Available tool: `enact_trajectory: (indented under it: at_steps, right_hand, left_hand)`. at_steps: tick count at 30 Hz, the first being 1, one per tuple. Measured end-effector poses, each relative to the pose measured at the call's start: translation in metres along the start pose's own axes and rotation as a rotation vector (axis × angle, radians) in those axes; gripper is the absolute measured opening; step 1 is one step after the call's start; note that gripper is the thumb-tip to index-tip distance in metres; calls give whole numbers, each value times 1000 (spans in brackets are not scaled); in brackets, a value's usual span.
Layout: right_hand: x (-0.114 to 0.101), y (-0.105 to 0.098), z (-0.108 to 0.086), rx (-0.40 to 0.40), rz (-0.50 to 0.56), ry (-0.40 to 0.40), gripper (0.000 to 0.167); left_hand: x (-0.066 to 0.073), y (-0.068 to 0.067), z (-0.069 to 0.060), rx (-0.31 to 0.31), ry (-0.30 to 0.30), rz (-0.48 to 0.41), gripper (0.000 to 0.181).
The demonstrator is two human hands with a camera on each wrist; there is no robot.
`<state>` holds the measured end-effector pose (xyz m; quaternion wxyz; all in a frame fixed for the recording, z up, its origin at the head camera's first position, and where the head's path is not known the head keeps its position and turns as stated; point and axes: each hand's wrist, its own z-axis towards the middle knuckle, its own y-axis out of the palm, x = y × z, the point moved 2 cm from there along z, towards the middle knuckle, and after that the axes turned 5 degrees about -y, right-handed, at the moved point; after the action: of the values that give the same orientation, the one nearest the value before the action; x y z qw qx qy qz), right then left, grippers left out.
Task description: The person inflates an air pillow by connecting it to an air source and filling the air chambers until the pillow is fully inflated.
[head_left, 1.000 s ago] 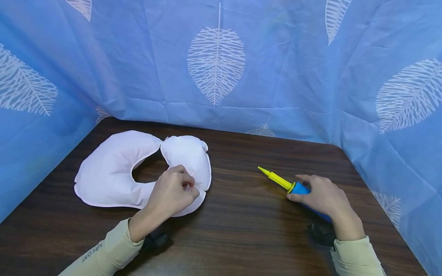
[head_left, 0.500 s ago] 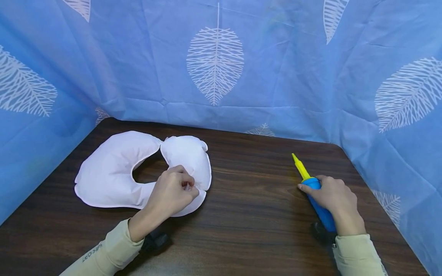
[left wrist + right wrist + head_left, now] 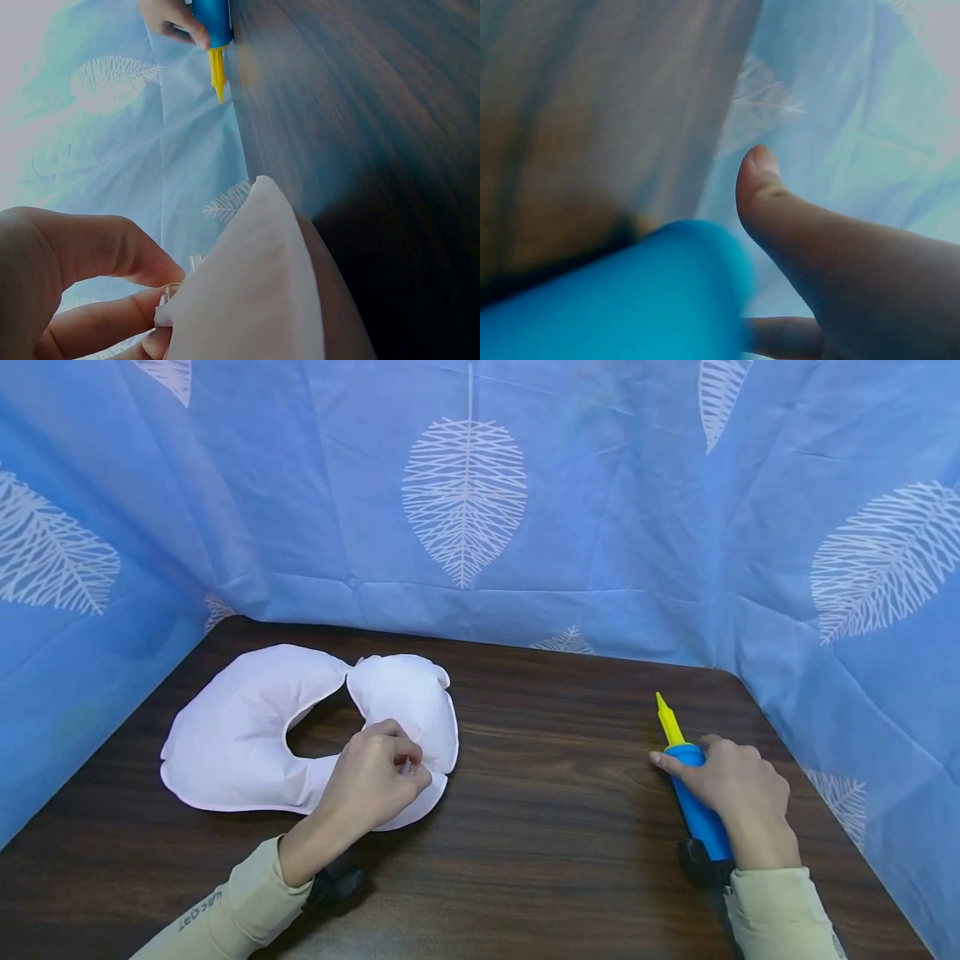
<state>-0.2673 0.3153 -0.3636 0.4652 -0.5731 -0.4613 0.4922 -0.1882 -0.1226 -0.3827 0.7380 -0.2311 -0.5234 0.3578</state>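
Observation:
A white inflated neck pillow (image 3: 232, 735) lies on the left half of the table. My left hand (image 3: 378, 777) is at its right lobe, thumb and finger pinching the clear plastic valve (image 3: 171, 291), as the left wrist view shows. On the right lies a blue hand pump (image 3: 697, 814), its yellow nozzle (image 3: 669, 720) aimed at the back of the table. My right hand (image 3: 738, 785) rests along the pump's right side, and in the right wrist view the thumb (image 3: 769, 195) stands straight and apart from the blue barrel. Part of its fingers is hidden.
The dark wood table (image 3: 555, 827) has bare surface between pillow and pump. A blue curtain (image 3: 622, 502) with white leaf prints hangs behind the table and along both sides. A black wrist-camera mount (image 3: 337, 885) sits under the left wrist.
The pump has swung from pointing left to pointing at the back, and lies further right. My right hand moved right with it, its thumb now loosened. The left hand stayed still on the valve.

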Motion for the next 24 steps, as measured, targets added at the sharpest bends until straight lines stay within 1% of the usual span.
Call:
enact_trajectory:
  at_steps: [3,6,7,9,10,12,14,17,20,22,24]
  right_hand:
    - [-16,-11,-11,102,-7,-23,116]
    - [-37,-23,-23,243,-1,-89,104]
    - [-45,-26,-27,278,4,-118,100]
    - [-60,-29,-35,324,17,-180,93]
    - [-68,-29,-38,328,36,-213,91]
    - [-85,-27,-43,307,93,-281,85]
    - [-103,-22,-46,281,164,-359,75]
    - [-132,-10,-47,201,283,-468,62]
    - [-160,7,-45,105,372,-561,53]
    - [-176,18,-43,43,421,-619,49]
    - [-190,28,-42,-10,475,-671,43]
  left_hand:
    - [0,-1,2,-6,0,-5,13]
    - [1,-3,4,-14,1,-10,11]
    - [2,-3,4,-12,4,-11,10]
    - [2,-3,4,-7,14,-9,8]
    - [1,-3,4,-2,20,-8,8]
    - [1,-3,4,7,35,-9,10]
    - [0,-3,4,16,44,-12,14]
    - [-2,-3,4,28,47,-20,18]
    - [-3,-2,2,38,40,-26,22]
    - [-4,-2,1,39,39,-28,30]
    - [-4,-1,1,34,39,-27,42]
